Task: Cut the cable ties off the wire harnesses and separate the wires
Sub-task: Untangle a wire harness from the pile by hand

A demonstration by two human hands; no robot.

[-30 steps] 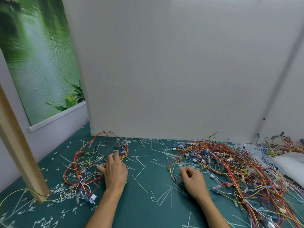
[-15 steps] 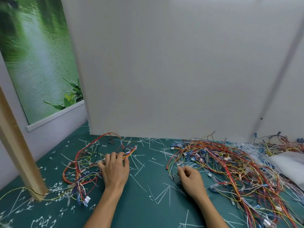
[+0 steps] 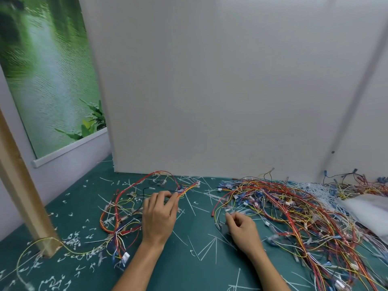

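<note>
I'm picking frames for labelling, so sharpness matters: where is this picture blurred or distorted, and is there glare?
Head view: the right hand and large wire pile are motion-smeared; the left hand, pinching the small wire harness, is sharper; wide-angle distortion tilts the white panel and wooden post; lighting is soft and even, no glare.

Red, yellow, orange and blue wires [image 3: 294, 208] tangle on a teal-green surface [image 3: 189, 267] flecked with white cable ties [image 3: 212, 244]; plain white panel [image 3: 210, 91] behind.
</note>
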